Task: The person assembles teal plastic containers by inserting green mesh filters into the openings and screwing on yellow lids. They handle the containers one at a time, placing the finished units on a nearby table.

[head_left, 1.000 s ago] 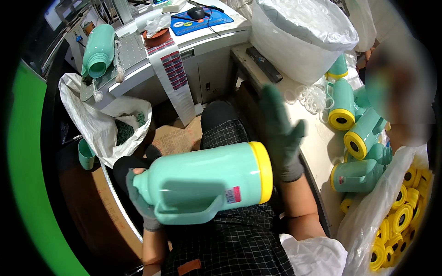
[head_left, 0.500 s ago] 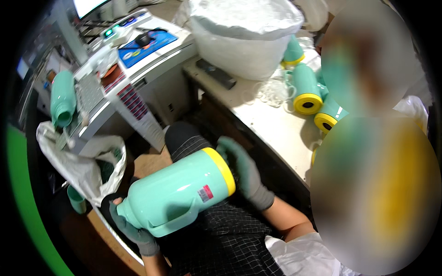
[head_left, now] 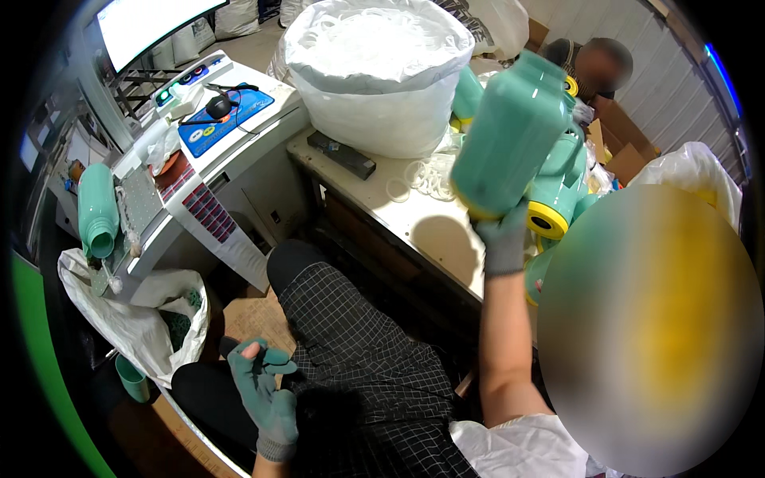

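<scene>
My right hand (head_left: 504,240), in a grey-green glove, is closed on the yellow-rimmed bottom of a mint-green thermos flask (head_left: 510,131). The flask is raised over the white table, nearly upright with its neck on top and tilted a little to the right. Its handle side cannot be made out. Above my lap, my left hand (head_left: 265,390), gloved alike, holds nothing; its fingers are apart and loosely bent, with a bare fingertip showing. Several more green flasks with yellow bases, among them one lying flask (head_left: 550,209), crowd the table beyond my right hand.
A big white sack (head_left: 374,99) of white rings stands on the table (head_left: 382,199) beside a dark bar (head_left: 341,154) and loose rings (head_left: 430,179). Leftward are a label strip (head_left: 211,209), a green flask (head_left: 97,209) and an open white bag (head_left: 131,319). Another person (head_left: 570,56) is behind.
The flask has gone from lying across my lap in both hands to being held up over the table by my right hand. My left hand has let go.
</scene>
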Demonstrator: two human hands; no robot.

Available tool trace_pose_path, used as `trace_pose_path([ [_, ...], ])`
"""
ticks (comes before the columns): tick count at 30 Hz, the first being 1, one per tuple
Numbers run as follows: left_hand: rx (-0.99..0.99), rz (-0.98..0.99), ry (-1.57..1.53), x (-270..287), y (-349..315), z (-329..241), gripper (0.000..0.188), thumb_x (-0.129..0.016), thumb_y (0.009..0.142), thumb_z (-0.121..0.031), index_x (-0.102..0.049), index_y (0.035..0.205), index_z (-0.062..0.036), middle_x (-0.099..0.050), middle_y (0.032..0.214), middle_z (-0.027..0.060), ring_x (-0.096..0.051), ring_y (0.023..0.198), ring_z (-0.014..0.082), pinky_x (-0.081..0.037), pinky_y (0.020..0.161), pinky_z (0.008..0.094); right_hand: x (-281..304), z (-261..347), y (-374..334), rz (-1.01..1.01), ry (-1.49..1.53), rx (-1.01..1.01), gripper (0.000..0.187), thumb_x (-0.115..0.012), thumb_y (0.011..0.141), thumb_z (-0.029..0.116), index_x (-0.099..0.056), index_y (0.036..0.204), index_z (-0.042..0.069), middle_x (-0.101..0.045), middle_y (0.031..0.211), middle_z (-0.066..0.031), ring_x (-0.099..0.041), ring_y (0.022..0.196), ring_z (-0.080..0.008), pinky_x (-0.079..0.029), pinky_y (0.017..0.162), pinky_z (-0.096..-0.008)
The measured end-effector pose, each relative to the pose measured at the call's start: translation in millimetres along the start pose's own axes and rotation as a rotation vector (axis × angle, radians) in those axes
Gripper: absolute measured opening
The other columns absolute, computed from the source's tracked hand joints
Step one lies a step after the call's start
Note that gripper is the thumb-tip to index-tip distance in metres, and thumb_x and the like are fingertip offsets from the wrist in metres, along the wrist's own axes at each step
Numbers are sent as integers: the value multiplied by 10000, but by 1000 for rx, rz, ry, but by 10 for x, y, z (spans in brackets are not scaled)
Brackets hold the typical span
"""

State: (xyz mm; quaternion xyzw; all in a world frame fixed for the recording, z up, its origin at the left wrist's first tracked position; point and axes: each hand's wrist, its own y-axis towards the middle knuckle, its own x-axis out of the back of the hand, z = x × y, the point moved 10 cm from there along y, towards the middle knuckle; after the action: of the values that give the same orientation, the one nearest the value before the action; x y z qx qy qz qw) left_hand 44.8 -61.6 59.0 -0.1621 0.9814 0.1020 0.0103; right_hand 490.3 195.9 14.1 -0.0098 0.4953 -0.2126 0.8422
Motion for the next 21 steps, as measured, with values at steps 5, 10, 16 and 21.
trace_pose_path([
  [5, 143, -14, -87, -56, -15, 253, 661, -501, 756, 75, -452, 1412, 9, -482, 1190, 97, -565, 984, 164, -514, 915, 298, 58, 1184, 1135, -389, 94, 261, 463, -652, 972, 422, -548, 1293, 106, -614, 1100, -87, -637, 957, -269, -589, 847, -398],
  [10, 259, -217, -95, 202, -96, 417, 454, -564, 896, 24, -505, 1346, 5, -513, 1099, 83, -543, 929, 144, -502, 870, 284, -545, 384, 699, 156, -289, 335, 288, -666, 998, 331, -625, 1113, 69, -569, 914, -18, -550, 782, -143, -496, 679, -271],
  [16, -30, -130, 405, 871, -101, 428, 366, -678, 977, -98, -534, 1300, -5, -496, 1045, 40, -513, 867, 114, -480, 802, 266, -130, -1735, -843, 339, -967, 70, 274, -586, 1063, 211, -656, 1279, 58, -666, 1042, -33, -589, 866, -70, -489, 756, -240],
  [21, -5, -659, 651, 2145, -226, 0, 391, -686, 899, -13, -547, 1264, 6, -521, 1079, 61, -529, 913, 131, -482, 842, 283, -586, -2202, -1781, 894, -1341, 553, 340, -560, 1065, 149, -562, 1357, -26, -572, 1321, -130, -552, 1223, -227, -455, 1068, -380],
])
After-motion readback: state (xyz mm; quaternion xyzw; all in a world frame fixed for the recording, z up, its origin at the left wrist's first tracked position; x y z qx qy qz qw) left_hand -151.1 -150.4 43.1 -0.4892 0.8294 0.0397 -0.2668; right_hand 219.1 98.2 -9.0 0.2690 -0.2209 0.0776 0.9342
